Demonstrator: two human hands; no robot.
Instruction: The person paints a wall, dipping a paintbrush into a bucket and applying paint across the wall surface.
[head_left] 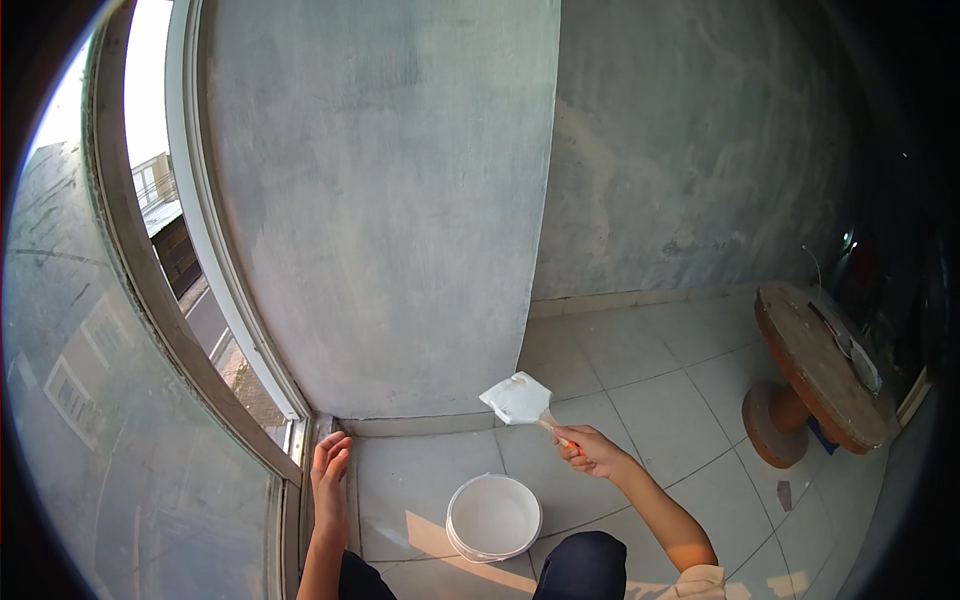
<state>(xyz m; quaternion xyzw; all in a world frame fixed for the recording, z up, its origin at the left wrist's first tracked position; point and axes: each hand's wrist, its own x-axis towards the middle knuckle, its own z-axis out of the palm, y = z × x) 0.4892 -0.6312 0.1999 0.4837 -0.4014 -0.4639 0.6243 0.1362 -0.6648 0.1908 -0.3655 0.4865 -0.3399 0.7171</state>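
Note:
My right hand point(592, 453) grips the handle of a putty knife point(517, 399), its wide blade coated with white paste and held out over the tiled floor. My left hand point(330, 470) is raised beside the window frame, its fingers loosely bent and holding nothing. Between my knees and the wall stands a round white plastic bucket point(452, 530), pale inside; how much it contains I cannot tell. The grey plastered wall point(380, 220) rises in front of me, with patchy, lighter smears and a vertical corner edge on its right.
A glass window point(140, 400) with a pale frame point(225, 290) stands partly open at the left, a street beyond it. On the right a wooden cable spool point(785, 320) bears a flat object. Another grey wall point(690, 150) is set farther back. Large light tiles point(640, 420) cover the floor.

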